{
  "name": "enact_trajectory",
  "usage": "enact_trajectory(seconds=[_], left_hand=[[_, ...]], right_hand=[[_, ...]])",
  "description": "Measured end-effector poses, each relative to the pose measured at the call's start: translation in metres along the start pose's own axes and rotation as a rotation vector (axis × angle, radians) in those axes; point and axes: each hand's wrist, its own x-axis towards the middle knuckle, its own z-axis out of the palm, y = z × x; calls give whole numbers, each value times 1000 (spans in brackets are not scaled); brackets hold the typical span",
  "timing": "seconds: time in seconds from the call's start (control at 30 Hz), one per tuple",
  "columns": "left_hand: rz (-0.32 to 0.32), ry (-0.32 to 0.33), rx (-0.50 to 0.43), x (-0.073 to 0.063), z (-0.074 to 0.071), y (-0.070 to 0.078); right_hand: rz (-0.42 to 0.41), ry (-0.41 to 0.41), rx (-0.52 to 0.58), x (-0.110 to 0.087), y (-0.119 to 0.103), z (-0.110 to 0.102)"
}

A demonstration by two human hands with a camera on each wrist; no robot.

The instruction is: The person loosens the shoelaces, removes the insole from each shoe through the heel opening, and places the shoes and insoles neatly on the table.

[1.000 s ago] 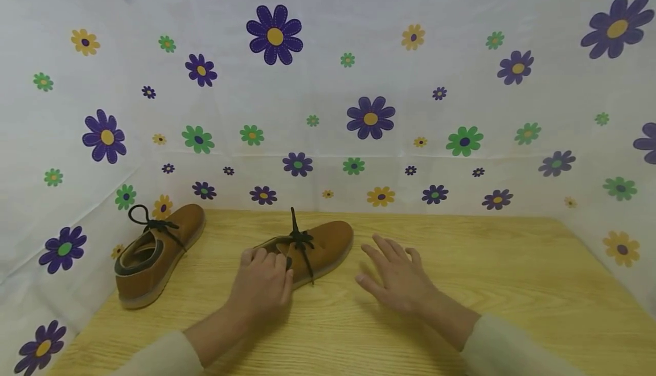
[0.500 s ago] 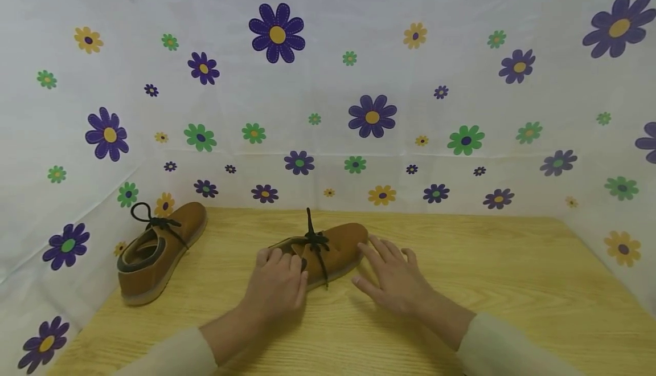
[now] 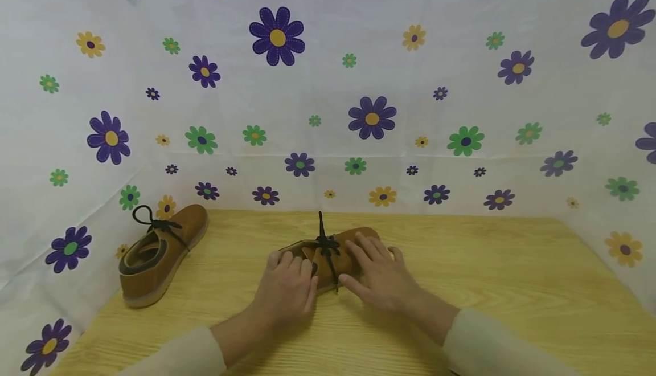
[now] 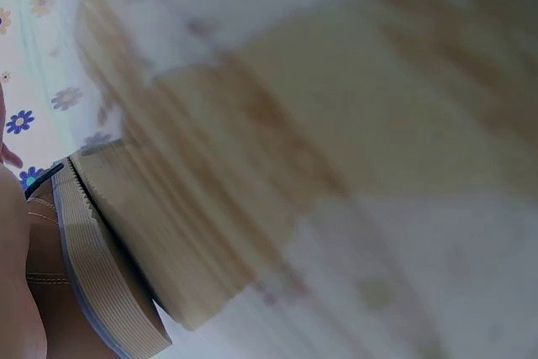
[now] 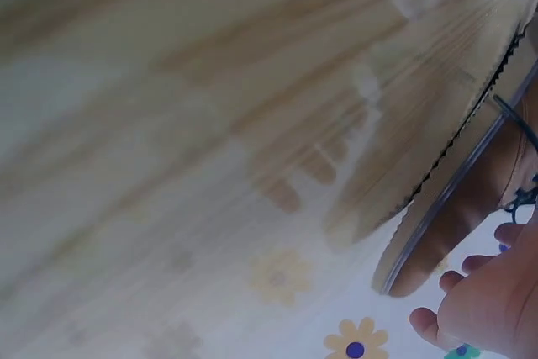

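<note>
A brown leather shoe (image 3: 344, 253) with black laces (image 3: 327, 244) sits on the table in front of me, toe pointing right. My left hand (image 3: 288, 286) grips it by the collar near the heel, fingers hooked over the opening, which they partly hide. Over the toe, my right hand (image 3: 381, 278) lies with spread, relaxed fingers, its thumb beside the lace end. The left wrist view shows the ribbed side of the sole (image 4: 109, 275) close to the wood. From the right wrist, the toe (image 5: 420, 262) appears beside the fingers.
A matching brown shoe (image 3: 176, 259) stands at the table's left, toe toward the back, one lace loop sticking up. The glossy wood-grain table (image 3: 492, 285) ends at a white flower-printed cloth (image 3: 328, 91) hanging behind and along both sides.
My left hand has slid the shoe rightward along the table. My right hand has shifted slightly left, and its fingers now overlap the toe. The other shoe stays in place.
</note>
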Motion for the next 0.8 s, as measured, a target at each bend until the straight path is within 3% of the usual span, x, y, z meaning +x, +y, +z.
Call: enact_trajectory(seconds=[0.27, 0.53, 0.8], left_hand=[[42, 14, 25, 2, 2, 5], [76, 13, 10, 2, -1, 13], [81, 26, 28, 5, -1, 9]], right_hand=[[-21, -3, -19, 9, -15, 5], [11, -9, -44, 7, -20, 8], [33, -21, -82, 10, -21, 11]])
